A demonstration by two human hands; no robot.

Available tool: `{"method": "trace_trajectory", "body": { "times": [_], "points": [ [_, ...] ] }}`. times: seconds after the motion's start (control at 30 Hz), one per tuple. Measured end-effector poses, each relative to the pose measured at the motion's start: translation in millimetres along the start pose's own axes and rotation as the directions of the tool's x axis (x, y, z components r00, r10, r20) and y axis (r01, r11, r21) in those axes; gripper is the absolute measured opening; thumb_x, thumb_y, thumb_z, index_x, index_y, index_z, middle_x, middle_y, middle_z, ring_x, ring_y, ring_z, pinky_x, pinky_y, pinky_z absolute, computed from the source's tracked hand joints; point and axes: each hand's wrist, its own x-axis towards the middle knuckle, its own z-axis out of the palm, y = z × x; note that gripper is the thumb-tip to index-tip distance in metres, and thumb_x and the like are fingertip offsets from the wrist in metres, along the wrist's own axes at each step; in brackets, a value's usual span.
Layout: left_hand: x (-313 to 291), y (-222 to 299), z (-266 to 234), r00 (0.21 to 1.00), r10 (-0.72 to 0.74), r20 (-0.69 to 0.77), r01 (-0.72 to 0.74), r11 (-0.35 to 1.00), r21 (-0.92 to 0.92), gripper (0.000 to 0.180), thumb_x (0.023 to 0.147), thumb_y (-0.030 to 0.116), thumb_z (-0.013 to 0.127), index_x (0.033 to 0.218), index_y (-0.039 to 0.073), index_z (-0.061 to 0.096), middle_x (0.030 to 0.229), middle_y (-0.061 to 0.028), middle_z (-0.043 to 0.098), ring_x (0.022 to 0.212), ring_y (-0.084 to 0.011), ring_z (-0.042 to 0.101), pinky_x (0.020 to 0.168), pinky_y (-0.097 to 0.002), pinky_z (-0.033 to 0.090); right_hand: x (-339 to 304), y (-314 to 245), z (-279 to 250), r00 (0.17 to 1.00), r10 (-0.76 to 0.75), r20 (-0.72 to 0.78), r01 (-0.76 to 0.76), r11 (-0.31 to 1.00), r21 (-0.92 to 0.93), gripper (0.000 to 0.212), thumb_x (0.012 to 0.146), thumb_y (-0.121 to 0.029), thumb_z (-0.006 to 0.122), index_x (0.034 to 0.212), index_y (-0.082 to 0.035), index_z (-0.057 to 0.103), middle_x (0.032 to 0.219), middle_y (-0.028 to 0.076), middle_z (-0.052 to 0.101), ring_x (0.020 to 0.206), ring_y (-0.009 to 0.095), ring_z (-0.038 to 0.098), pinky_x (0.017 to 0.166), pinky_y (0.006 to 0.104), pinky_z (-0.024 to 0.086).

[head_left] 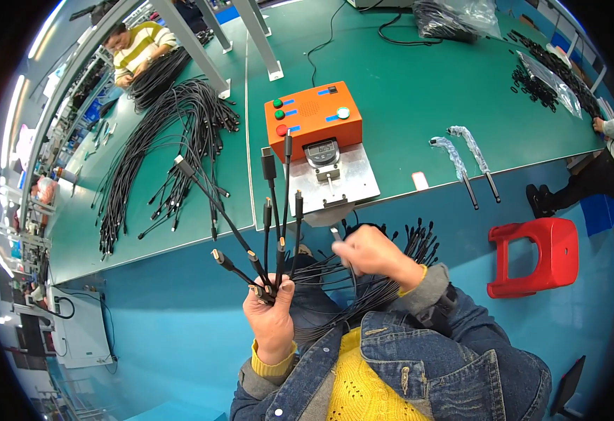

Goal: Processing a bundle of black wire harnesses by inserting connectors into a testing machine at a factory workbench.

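1. The view looks down on a person in a denim jacket over a yellow knit top, working in front of the near edge of a green table point(419, 105).
2. The left hand point(272, 319) is closed in a fist around a bunch of black cables point(268, 231). The cable ends, each tipped with a small plug, fan upward from the fist toward the table's near edge.
3. The right hand point(373, 256) is just to the right of the left, fingers pinched together on a single cable plug point(336, 235). A mass of further black cables point(384, 270) drapes across the lap beneath this hand.
4. The two hands are close together but not touching.
5. On the table, at its near edge and directly beyond the hands, stands an orange test box point(314, 119) with green and red buttons. A metal fixture plate point(335, 179) with a small digital gauge sits in front of it.
6. To the left, on a neighbouring green table, a large loose pile of black cables point(166, 140) spreads out.
7. To the right, near the table's near edge, lie two bagged cables point(461, 158).
8. A red plastic stool point(535, 256) stands on the blue floor, right of the person.
9. Another person in a striped top point(138, 45) works at the far left corner.
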Motion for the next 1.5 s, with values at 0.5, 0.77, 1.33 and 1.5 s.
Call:
{"method": "trace_trajectory", "body": {
  "times": [0.5,0.77,1.33,1.5],
  "points": [
    [-2.3,-8.6,14.1,0.995,-0.062,0.077,0.061,0.998,0.012,0.009,0.075,-0.002,0.059,0.081,0.002,0.053,0.074,-0.0012,0.053,0.067,-0.0095,0.049,0.065,-0.0225,0.04,-7.6,-48.7,-24.9,0.997,-0.032,-0.068,0.075,0.499,0.863,0.028,0.087,-0.023,0.046,0.092,0.002,0.055,0.07,0.006,0.058,0.051,0.005,0.048,0.044,0.0178,0.039],
    [2.0,-3.3,8.2,0.997,0.059,-0.045,-0.059,0.998,-0.006,0.009,0.077,0.005,0.061,0.082,0.001,0.055,0.072,-0.0008,0.053,0.065,-0.0098,0.048,0.063,-0.0215,0.04,7.3,-12.8,2.1,0.994,0.072,0.081,-0.106,0.477,0.873,0.026,0.089,-0.02,0.041,0.089,0.001,0.055,0.061,-0.002,0.047,0.047,0.003,0.037,0.041,0.0151,0.031],
    [2.8,-3.6,7.6,0.998,0.041,-0.052,-0.04,0.999,0.008,0.013,0.077,0.012,0.062,0.081,0.001,0.056,0.071,-0.0014,0.054,0.063,-0.0088,0.047,0.06,-0.0206,0.038,15.1,-7.2,7.1,0.98,0.095,0.177,-0.194,0.216,0.957,0.026,0.089,-0.022,0.04,0.086,0.001,0.052,0.058,-0.003,0.042,0.043,0.003,0.028,0.037,0.0166,0.024],
    [3.1,-3.8,7.7,0.998,0.041,-0.042,-0.041,0.999,0.005,0.014,0.077,0.011,0.062,0.082,0.001,0.054,0.071,-0.0019,0.054,0.063,-0.0091,0.047,0.06,-0.0209,0.039,16.4,-13.0,5.0,0.976,0.123,0.179,-0.198,0.166,0.966,0.025,0.089,-0.021,0.04,0.087,0.002,0.051,0.059,-0.002,0.043,0.043,0.003,0.027,0.037,0.017,0.023]
  ]
}}
